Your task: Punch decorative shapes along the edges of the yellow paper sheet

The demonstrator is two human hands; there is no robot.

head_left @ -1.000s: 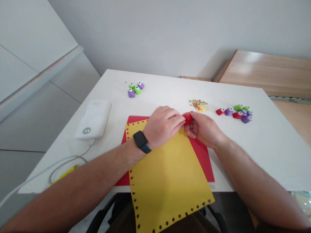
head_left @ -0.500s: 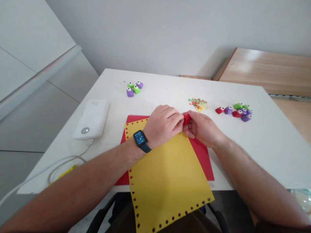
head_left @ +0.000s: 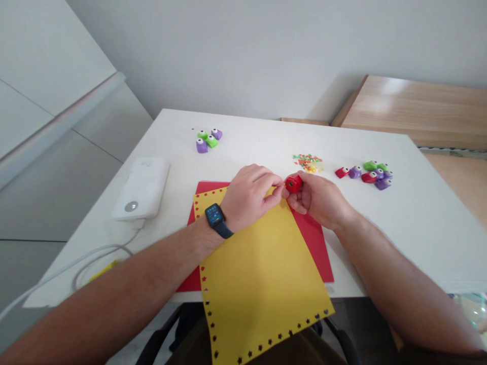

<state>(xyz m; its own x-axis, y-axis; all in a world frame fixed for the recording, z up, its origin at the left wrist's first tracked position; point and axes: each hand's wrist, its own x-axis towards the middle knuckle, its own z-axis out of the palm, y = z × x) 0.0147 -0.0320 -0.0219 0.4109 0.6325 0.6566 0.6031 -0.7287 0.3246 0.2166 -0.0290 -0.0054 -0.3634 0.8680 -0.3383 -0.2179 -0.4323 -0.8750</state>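
Note:
In my right hand (head_left: 317, 198) is a small red craft punch (head_left: 292, 184), held between thumb and fingers with its underside showing. My left hand (head_left: 253, 195), a dark smartwatch (head_left: 215, 216) on its wrist, pinches thumb and forefinger together at the punch's left side; whatever tiny piece is between the fingertips I cannot make out. Below both hands lies a yellow sheet (head_left: 262, 263) with star-shaped holes along its left, top and bottom edges. It rests partly over a red sheet (head_left: 317, 253) and hangs past the table's front edge.
Colored paper cutouts (head_left: 309, 162) lie in a pile beyond my right hand. More punches (head_left: 376, 175) stand to the right, and a purple and green group (head_left: 207, 141) sits at the back left. A white power bank (head_left: 142, 187) with a cable lies on the left of the white table (head_left: 251, 152).
My left fingers have drawn slightly away from the red punch, still pinched. The punch has turned in my right hand, so its underside now shows.

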